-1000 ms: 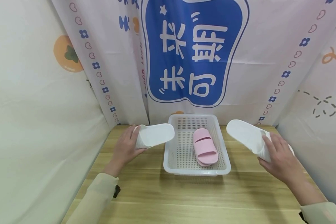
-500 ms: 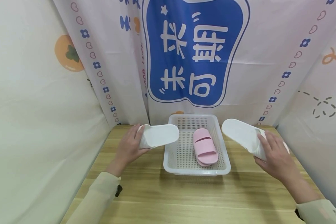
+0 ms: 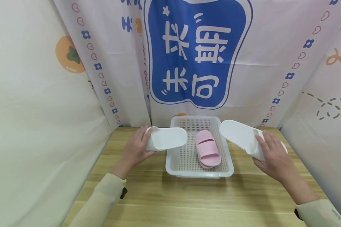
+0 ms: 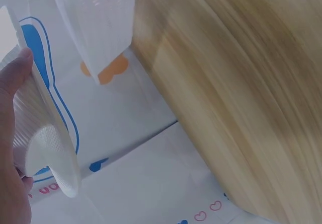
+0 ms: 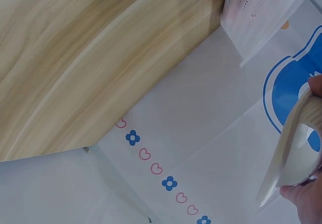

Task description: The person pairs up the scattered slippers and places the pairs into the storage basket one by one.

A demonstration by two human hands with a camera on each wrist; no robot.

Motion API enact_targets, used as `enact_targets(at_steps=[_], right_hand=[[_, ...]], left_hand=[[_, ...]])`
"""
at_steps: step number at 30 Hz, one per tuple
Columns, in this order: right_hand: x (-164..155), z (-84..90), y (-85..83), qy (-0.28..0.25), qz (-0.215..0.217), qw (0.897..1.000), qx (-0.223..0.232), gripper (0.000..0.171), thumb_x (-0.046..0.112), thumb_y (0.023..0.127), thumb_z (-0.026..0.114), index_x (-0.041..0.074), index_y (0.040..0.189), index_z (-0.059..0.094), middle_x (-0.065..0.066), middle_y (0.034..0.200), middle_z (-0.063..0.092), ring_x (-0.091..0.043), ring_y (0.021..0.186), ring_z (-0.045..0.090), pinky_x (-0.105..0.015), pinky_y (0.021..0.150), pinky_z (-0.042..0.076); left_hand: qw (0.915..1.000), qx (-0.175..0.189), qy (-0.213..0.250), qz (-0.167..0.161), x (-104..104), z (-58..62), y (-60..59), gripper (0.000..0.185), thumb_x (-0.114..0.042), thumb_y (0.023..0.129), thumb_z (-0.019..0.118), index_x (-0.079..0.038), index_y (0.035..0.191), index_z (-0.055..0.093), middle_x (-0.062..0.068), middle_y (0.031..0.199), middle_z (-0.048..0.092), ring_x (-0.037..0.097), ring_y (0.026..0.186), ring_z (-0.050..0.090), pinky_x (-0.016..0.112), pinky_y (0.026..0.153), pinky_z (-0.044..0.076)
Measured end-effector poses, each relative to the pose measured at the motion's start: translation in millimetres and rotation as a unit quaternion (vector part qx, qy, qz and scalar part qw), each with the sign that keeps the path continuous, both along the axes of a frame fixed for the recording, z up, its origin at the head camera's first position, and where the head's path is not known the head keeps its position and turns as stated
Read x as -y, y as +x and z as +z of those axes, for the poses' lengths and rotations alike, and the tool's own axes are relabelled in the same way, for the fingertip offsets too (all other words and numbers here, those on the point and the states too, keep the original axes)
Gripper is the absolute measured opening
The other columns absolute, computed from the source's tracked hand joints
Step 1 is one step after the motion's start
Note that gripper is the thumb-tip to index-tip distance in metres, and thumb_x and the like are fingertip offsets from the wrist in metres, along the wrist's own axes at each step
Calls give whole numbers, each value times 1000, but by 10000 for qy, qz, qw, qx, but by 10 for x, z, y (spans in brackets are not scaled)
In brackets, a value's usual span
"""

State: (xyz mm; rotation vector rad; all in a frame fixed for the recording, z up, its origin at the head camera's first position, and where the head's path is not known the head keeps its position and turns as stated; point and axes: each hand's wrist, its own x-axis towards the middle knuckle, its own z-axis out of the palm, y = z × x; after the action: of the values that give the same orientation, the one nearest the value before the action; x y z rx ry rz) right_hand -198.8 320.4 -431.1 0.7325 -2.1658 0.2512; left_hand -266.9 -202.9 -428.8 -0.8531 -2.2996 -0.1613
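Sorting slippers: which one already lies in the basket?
The pink slipper, lying in the white perforated basket; the two white slippers are held up in the hands.

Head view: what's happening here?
A person holds a white slipper in each hand above a wooden table. The left hand grips the left white slipper, its tip over the white basket's left rim. The right hand grips the right white slipper beside the right rim. Pink slippers lie inside the basket.
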Motion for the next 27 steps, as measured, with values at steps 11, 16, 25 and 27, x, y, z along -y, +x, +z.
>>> enact_targets(at_steps=[11, 16, 25, 27], right_hand=[[87, 29, -15, 184, 51, 9997, 122, 73, 48, 89, 39, -8, 135, 47, -35, 133, 44, -55, 113, 44, -68, 87, 41], [116, 48, -19, 255, 99, 9995, 126, 71, 45, 88, 40, -8, 135, 46, -36, 134, 43, -56, 113, 44, -69, 89, 41], [180, 75, -13, 282, 134, 9995, 63, 71, 46, 90, 38, -8, 134, 47, -36, 134, 44, -57, 114, 44, -70, 88, 41], [193, 86, -8, 285, 154, 9994, 79, 71, 46, 90, 38, -9, 134, 47, -36, 134, 44, -57, 114, 44, -70, 88, 41]], left_hand=[[9998, -140, -100, -137, -121, 15, 13, 109, -48, 57, 91, -2, 143, 41, 27, 136, 48, 41, 123, 48, 52, 102, 42], [9997, -140, -95, -200, -171, 29, 22, 110, -46, 56, 92, -2, 143, 41, 27, 136, 48, 41, 123, 48, 51, 103, 41], [9997, 41, -122, -189, -264, 51, 43, 108, -48, 61, 89, -5, 146, 39, 25, 141, 45, 39, 128, 45, 51, 105, 38], [9997, 2, -105, -215, -286, 60, 48, 108, -48, 60, 90, -5, 146, 40, 24, 141, 45, 39, 128, 45, 51, 105, 39]])
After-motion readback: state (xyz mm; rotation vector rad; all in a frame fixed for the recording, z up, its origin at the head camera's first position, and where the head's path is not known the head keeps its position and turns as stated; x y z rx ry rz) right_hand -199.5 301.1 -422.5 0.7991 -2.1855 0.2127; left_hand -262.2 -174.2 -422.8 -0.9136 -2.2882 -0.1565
